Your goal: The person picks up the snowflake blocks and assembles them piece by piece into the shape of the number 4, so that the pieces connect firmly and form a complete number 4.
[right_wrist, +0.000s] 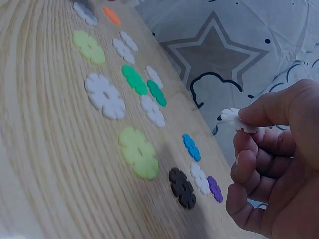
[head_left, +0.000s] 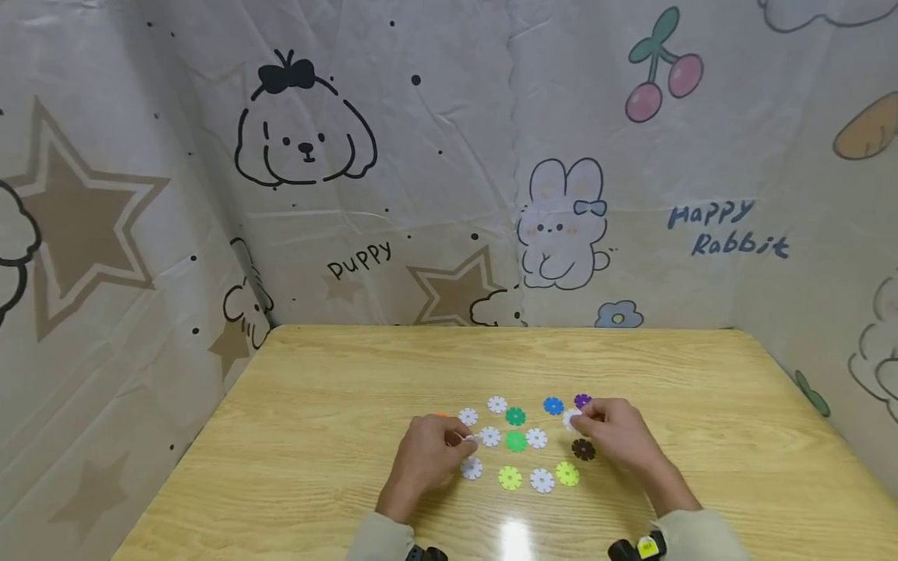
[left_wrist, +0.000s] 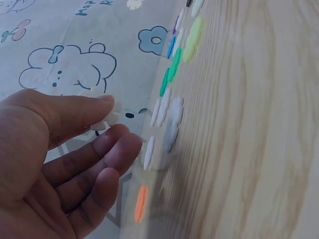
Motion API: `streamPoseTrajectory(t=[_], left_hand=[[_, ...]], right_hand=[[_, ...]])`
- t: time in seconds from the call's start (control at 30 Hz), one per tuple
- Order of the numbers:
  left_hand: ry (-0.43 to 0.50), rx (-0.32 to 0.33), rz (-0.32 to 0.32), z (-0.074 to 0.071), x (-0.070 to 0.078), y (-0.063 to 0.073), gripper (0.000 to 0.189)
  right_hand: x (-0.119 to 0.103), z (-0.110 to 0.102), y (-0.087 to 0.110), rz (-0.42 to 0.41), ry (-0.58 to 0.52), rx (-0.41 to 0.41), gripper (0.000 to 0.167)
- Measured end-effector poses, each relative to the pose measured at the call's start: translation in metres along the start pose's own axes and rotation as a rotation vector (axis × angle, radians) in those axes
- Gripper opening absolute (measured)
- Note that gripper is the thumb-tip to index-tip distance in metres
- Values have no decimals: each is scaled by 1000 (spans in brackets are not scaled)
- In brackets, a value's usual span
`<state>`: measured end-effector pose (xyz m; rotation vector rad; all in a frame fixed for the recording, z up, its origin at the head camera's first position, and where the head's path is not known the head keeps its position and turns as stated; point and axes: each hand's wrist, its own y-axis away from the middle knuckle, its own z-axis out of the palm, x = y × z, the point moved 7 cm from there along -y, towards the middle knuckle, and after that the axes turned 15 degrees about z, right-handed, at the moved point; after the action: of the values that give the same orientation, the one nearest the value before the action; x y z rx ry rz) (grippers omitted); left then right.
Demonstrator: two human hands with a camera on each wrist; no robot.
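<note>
Counter [head_left: 302, 389] bare on far side of the flat discs [head_left: 512, 446], also on near side between the forearms. Above discs: open gap between left fingers [left_wrist: 125, 149] and right fingers [right_wrist: 245, 167], each obstructing one end. Printed cloth [head_left: 449, 195] blocks passage past far edge

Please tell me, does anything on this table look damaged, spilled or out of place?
Nothing stands out. The small discs lie flat on the table, and none that shows looks broken. The bright patch at the near side looks like reflected light, not a spill. The left grip and right grip each pinch a white disc.
</note>
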<state>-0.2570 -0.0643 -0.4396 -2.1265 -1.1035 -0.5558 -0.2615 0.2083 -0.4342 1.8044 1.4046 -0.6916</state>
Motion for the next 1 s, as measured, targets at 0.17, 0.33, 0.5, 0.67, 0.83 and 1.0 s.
streamPoseTrajectory(t=[0.17,0.33,0.5,0.67,0.83,1.0], left_hand=[[6,36,42,2,6,-2,6],[6,55,55,5,10,-4,6],[-2,77,84,6,13,-5,4],[-4,89,109,9,18,-5,5],[0,82,104,13,21,-7,5],[-11,69,100,15,22,-8,5]], right_hand=[[-11,9,2,-6,-35,-27,16],[-17,15,5,-14,-59,-54,14],[-20,18,6,-14,-71,-68,13],[-22,20,7,-3,-76,-78,12],[-26,25,8,-17,-92,-112,13],[-31,29,10,-55,-106,-149,16]])
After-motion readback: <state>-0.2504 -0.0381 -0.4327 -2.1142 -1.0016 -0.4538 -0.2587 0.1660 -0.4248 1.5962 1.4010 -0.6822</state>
